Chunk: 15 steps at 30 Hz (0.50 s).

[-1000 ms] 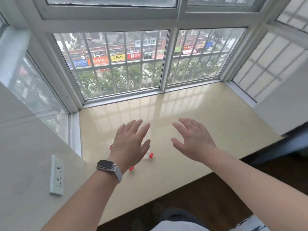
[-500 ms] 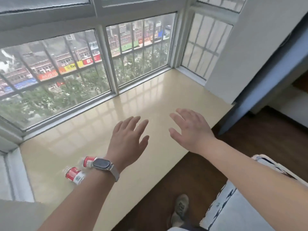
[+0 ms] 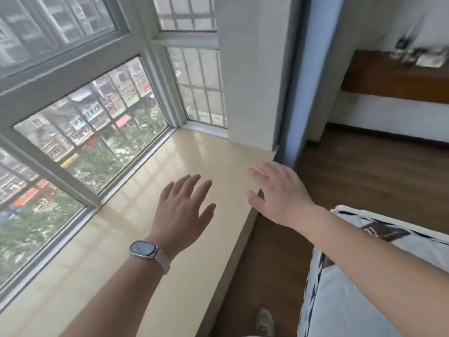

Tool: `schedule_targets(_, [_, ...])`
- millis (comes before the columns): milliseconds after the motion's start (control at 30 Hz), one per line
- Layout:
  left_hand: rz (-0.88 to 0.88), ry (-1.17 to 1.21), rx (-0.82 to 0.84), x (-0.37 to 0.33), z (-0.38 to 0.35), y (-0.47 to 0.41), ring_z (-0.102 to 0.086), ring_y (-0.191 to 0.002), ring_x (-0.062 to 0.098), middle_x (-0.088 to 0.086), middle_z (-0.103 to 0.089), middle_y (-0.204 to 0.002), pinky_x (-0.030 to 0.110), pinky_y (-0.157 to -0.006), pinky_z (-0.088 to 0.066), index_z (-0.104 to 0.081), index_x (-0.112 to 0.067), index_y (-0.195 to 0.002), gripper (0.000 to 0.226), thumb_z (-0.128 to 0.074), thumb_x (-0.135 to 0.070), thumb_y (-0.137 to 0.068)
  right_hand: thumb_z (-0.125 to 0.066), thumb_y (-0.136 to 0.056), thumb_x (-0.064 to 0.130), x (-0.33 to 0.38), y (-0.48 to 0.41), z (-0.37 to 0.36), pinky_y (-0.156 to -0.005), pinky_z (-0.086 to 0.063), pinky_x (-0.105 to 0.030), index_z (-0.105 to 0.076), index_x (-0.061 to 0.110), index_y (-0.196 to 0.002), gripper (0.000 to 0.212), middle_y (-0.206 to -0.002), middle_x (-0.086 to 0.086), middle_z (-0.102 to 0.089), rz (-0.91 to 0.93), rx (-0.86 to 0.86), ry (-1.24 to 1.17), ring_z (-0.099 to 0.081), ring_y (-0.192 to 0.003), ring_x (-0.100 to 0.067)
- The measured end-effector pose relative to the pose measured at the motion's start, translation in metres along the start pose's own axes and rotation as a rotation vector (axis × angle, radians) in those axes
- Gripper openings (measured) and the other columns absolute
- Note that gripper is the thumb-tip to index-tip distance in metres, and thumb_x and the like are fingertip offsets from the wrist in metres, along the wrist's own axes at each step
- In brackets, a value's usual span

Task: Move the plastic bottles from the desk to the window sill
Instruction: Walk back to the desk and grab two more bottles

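The glossy beige window sill (image 3: 150,190) runs along the barred window on the left. My left hand (image 3: 182,210), with a watch on its wrist, hovers over the sill with fingers spread and nothing in it. My right hand (image 3: 277,193) is also open and empty, held above the sill's front right edge. No plastic bottle is in view. A brown wooden desk (image 3: 393,79) shows blurred at the far upper right, with small unclear objects (image 3: 418,54) on top.
A white wall pillar (image 3: 250,69) ends the sill on the right, beside a blue-grey door frame (image 3: 301,76). Brown wooden floor (image 3: 364,171) lies to the right. A patterned white bed cover (image 3: 364,288) is at the lower right, a shoe (image 3: 264,322) below.
The view has swung to the right, away from the sill's left end. The bottles lying there have left the frame. Both hands stayed open and empty, now over the sill's right part.
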<state>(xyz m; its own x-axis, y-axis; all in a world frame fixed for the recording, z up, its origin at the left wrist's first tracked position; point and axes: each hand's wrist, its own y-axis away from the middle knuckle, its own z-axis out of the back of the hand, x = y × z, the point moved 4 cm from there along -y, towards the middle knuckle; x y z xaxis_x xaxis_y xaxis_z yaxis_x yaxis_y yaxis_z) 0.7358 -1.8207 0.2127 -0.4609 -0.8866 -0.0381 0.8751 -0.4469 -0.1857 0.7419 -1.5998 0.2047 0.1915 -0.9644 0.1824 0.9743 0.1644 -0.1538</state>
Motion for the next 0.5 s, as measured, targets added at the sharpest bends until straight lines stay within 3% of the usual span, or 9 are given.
schedule_targets(500, [-0.398, 0.044, -0.042, -0.160, -0.022, -0.156, -0.052, -0.130, 0.035, 0.012, -0.059, -0.140, 0.052, -0.107, -0.039, -0.058, -0.020, -0.136, 0.055, -0.043, -0.048, -0.091, -0.051, -0.084, 0.045, -0.187, 0.051, 0.039, -0.095, -0.049, -0.047, -0.068, 0.012, -0.119, 0.050, -0.122, -0.011, -0.066, -0.343, -0.226, 0.067, -0.060, -0.110, -0.035])
